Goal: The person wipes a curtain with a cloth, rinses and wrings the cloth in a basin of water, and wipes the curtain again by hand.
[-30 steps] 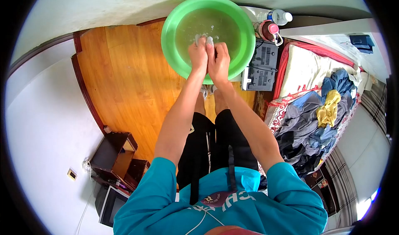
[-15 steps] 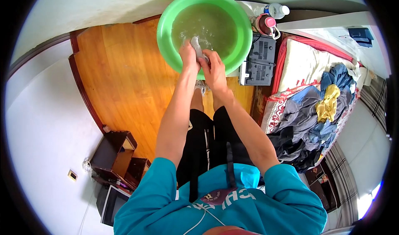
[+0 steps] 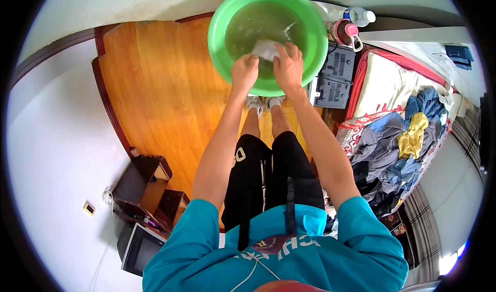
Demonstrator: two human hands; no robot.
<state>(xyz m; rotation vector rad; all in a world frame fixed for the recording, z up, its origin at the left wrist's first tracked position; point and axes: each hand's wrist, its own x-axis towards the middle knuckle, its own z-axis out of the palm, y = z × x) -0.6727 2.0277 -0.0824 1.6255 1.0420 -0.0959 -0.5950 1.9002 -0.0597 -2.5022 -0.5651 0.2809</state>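
A pale grey-white wet cloth (image 3: 265, 49) is spread over the cloudy water in a green basin (image 3: 218, 49). My left hand (image 3: 245, 73) is closed at the cloth's lower left edge, its fingertips pinched together there. On the other side my right hand (image 3: 289, 68) grips the cloth's right edge, fingers bent over it. Both hands are above the near part of the basin, inside its rim. Whether the cloth is a small towel or a garment cannot be made out.
Right of the basin stand a clear bottle (image 3: 360, 16), a pink-capped bottle (image 3: 347, 32) and a dark appliance (image 3: 335, 77). Crumpled clothes (image 3: 385, 142) lie on the bed (image 3: 377, 85). A brown cabinet (image 3: 147, 186) and a television (image 3: 142, 250) are at lower left.
The cloth was bunched between my hands held close together. Now my hands are farther apart and the cloth is spread open. The view has shifted slightly.
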